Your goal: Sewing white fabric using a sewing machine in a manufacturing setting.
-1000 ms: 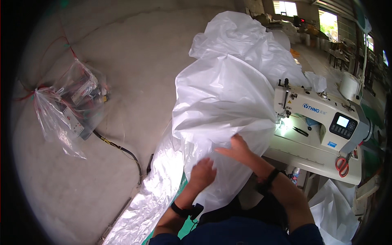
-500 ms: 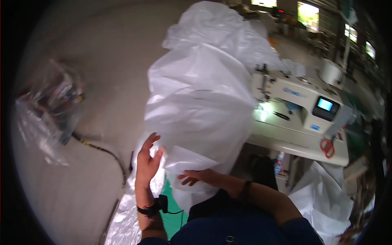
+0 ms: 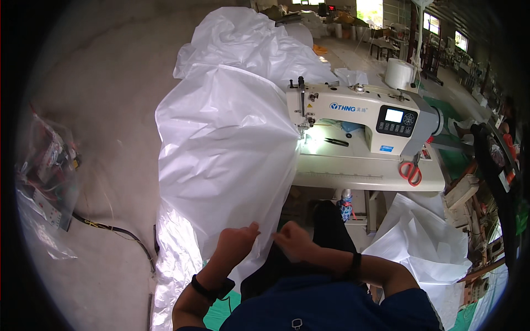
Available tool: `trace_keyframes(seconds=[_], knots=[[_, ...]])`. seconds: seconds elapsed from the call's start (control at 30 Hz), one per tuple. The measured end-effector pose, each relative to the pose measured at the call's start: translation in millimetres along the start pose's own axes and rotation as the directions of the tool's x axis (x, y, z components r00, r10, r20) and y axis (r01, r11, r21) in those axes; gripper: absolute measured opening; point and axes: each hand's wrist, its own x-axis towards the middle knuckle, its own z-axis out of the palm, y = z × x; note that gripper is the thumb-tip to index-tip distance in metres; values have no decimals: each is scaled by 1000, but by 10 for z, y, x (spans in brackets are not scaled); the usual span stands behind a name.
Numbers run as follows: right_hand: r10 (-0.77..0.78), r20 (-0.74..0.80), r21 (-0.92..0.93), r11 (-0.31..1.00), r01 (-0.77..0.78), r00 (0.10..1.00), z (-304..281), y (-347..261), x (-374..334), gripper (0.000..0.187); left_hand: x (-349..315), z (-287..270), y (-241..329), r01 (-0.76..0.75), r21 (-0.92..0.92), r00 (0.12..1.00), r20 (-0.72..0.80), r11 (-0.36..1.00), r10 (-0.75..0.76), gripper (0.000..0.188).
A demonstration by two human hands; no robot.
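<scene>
A large white plastic sheet (image 3: pixel 221 165) spreads in front of me, its right edge running from under the sewing machine's needle area down toward my lap. My left hand (image 3: pixel 236 244) is closed near the sheet's lower right part, thumb and fingers pinching its edge. Just to the right, my right hand (image 3: pixel 293 241) is closed too, its fingertips pinched together at the same edge. A small gap separates the two hands. The sewing machine (image 3: pixel 348 110) stands to the right, its lamp lit beside the needle.
Black tweezers (image 3: pixel 336 142) and red-handled scissors (image 3: pixel 410 172) lie on the machine table (image 3: pixel 353 179). Behind it stands a white thread cone (image 3: pixel 398 73). More white sheeting (image 3: pixel 417 237) hangs at the lower right. On the left floor are a clear plastic bag (image 3: pixel 49 182) and a black cable (image 3: pixel 116 229).
Both hands have gone from spread fingers to closed at the sheet's edge. The left hand moved right and lower. The sheet's folded lower flap is now drawn out flatter, and the view has shifted right.
</scene>
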Motion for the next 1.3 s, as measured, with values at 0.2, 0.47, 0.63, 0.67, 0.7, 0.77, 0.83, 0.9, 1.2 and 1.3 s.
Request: trace_keyframes(seconds=[0.2, 0.47, 0.63, 0.67, 0.7, 0.77, 0.83, 0.9, 1.2, 1.3], knots=[[425, -67, 689, 674, -266, 903, -46, 42, 358, 30, -2, -86, -61, 82, -111, 979, -179, 990, -101, 5], [180, 360, 715, 578, -395, 915, 303, -329, 168, 17, 11, -204, -125, 0, -250, 975, -216, 968, -56, 8], [-156, 454, 307, 952, 10, 877, 630, -415, -9, 18, -33, -33, -128, 352, -548, 932, 281, 759, -230, 29], [-188, 529, 111, 982, 153, 827, 713, -429, -21, 18, -47, 17, -136, 420, -516, 888, 405, 747, -220, 38], [-242, 493, 135, 970, 201, 836, 779, -437, -40, 18, -68, 76, -138, 411, -487, 883, 422, 771, -204, 36], [-653, 564, 3, 615, 789, 506, 842, -452, -77, 20, -119, 205, -120, 365, -452, 919, 313, 814, -238, 30], [-539, 547, 39, 780, 624, 640, 762, -432, -123, 21, -214, 312, -102, 353, -363, 930, 234, 862, -282, 21], [-372, 729, -275, 610, 743, 575, 565, -382, -134, 28, -322, 393, -91, 347, -317, 934, 201, 883, -295, 22], [286, 494, 188, 887, -422, 821, 509, 117, 7, 45, -461, 509, -87, 224, -311, 967, 189, 924, -171, 26], [124, 571, 354, 854, -380, 811, 758, 148, 144, 42, -458, 470, -90, 188, -278, 973, 184, 942, -140, 24]])
